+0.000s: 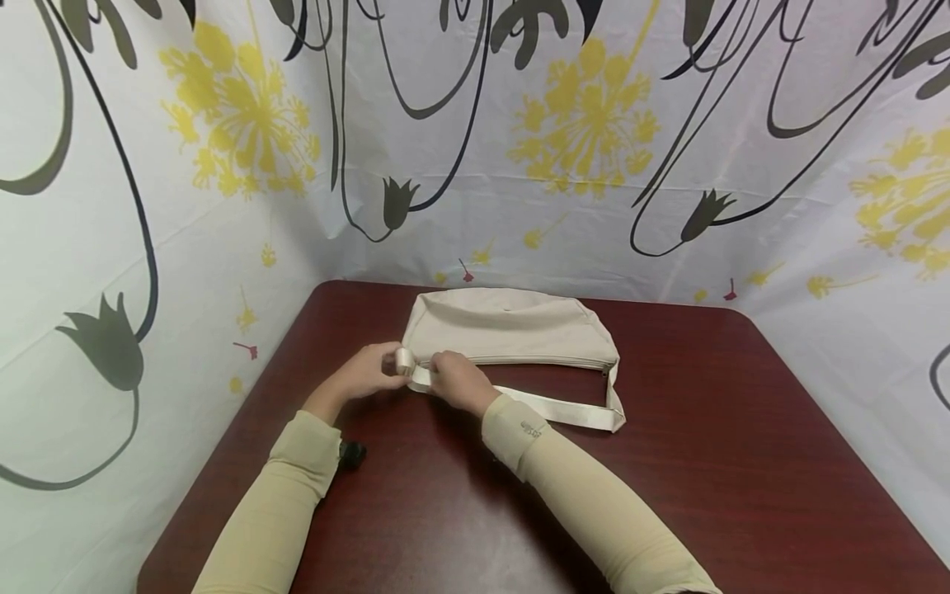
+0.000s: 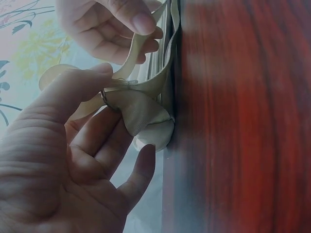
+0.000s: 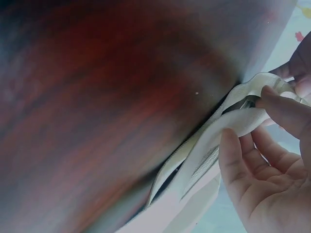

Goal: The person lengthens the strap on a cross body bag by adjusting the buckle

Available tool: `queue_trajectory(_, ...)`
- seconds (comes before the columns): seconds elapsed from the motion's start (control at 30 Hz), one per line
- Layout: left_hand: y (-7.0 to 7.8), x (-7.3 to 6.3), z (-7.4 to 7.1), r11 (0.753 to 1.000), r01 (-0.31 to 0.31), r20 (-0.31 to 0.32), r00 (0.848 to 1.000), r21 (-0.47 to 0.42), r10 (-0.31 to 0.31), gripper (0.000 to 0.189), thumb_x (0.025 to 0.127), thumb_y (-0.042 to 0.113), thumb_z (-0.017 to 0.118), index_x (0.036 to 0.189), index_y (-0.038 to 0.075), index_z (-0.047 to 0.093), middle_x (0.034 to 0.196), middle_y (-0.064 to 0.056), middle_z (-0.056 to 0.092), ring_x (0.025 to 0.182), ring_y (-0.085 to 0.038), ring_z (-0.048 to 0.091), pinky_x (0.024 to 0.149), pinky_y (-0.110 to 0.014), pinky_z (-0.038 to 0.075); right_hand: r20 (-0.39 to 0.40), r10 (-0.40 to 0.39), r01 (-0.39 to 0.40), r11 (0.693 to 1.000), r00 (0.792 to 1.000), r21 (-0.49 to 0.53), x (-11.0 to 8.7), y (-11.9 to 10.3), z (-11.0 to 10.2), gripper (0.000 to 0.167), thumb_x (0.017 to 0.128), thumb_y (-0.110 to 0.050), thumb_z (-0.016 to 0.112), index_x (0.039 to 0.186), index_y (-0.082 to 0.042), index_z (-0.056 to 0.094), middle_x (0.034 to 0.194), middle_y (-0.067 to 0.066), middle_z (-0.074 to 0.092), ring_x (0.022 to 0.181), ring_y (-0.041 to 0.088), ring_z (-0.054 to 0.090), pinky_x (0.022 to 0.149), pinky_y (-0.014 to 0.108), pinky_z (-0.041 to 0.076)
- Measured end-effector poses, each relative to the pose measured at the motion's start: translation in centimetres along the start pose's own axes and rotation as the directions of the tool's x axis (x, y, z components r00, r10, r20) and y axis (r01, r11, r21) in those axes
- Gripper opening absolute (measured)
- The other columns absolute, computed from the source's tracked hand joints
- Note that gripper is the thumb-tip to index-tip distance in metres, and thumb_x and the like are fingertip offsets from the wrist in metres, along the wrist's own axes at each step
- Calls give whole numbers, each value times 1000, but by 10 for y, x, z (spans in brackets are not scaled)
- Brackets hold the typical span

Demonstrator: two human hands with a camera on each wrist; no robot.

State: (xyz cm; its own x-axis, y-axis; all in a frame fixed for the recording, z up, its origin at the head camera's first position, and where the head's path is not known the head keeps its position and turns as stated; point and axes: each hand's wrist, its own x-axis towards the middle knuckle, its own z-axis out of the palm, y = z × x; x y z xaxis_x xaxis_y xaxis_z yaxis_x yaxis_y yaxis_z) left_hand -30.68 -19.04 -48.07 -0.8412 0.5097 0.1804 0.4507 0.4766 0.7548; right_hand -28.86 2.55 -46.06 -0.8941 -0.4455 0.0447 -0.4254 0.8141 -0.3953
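A cream fabric shoulder bag (image 1: 512, 326) lies on the table, its zipper (image 1: 542, 360) along the edge nearest me. At the bag's left end my left hand (image 1: 367, 371) pinches the looped strap end between thumb and fingers. The left wrist view shows a metal ring (image 2: 104, 98) at that spot, partly covered by the fingers. Just to the right, my right hand (image 1: 462, 384) pinches the strap (image 1: 552, 408) with thumb and fingertips. In the right wrist view, the strap (image 3: 214, 136) runs from the right hand (image 3: 272, 189) along the zipper side.
The dark red wooden table (image 1: 742, 462) spreads around the bag. A white cloth (image 1: 475, 157) with flower prints hangs behind and at both sides. A small black object (image 1: 352, 454) shows by the left wrist.
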Motion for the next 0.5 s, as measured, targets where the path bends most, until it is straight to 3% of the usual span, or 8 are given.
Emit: queue_trajectory(0.5, 0, -1, 1, 999, 32, -2, 999, 11, -32, 39, 86, 18, 82, 120, 5, 66, 110, -5, 73, 103, -18, 65, 95, -41, 47, -17, -53, 54, 998, 998, 41, 1, 0, 0, 16, 90, -16, 78, 92, -7, 65, 85, 2, 60, 79, 16, 56, 75, 33, 50)
